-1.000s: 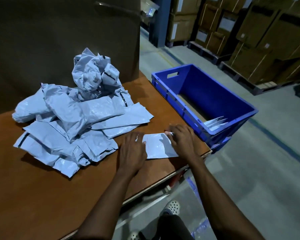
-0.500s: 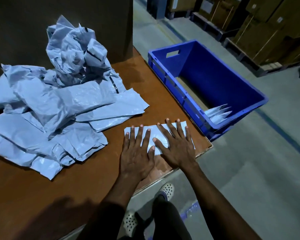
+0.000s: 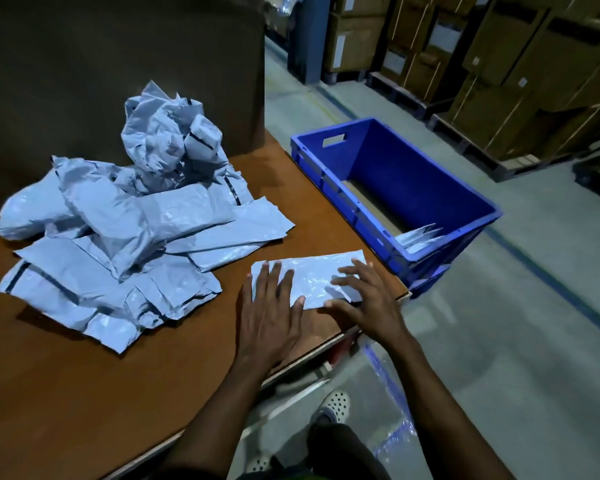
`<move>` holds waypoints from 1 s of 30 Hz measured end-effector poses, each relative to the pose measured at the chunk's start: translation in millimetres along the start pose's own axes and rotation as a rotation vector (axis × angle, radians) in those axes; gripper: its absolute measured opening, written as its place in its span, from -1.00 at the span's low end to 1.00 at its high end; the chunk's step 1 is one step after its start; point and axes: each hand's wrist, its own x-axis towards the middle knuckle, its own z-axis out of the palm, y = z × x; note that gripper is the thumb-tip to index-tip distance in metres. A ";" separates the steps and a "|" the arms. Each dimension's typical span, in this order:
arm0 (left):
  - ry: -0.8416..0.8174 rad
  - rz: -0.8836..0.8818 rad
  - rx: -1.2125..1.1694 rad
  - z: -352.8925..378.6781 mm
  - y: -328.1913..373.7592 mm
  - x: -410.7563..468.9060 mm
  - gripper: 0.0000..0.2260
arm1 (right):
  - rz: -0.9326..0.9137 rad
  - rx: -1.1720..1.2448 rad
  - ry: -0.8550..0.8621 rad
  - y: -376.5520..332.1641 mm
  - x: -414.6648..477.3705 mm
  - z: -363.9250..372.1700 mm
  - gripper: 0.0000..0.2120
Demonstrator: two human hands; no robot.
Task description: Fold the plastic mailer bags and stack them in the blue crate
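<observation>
Spread wider, left hand (image 3: 269,315) and right hand (image 3: 371,303) flatten glossy folded mailer (image 3: 312,275).

Dim, cool light from overhead. The pile of mailer bags (image 3: 129,233) casts a soft shadow on the counter (image 3: 66,375) along its near-left edge. Glare glints on the flat mailer (image 3: 312,278). Wide-angle distortion bows the counter edge, corners darken, and distant cartons (image 3: 499,64) appear soft and grainy.
</observation>
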 end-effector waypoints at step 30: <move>0.496 0.181 0.102 -73.4 55.8 212.0 -0.83 | -0.439 -0.114 0.269 77.4 209.4 -129.1 -0.91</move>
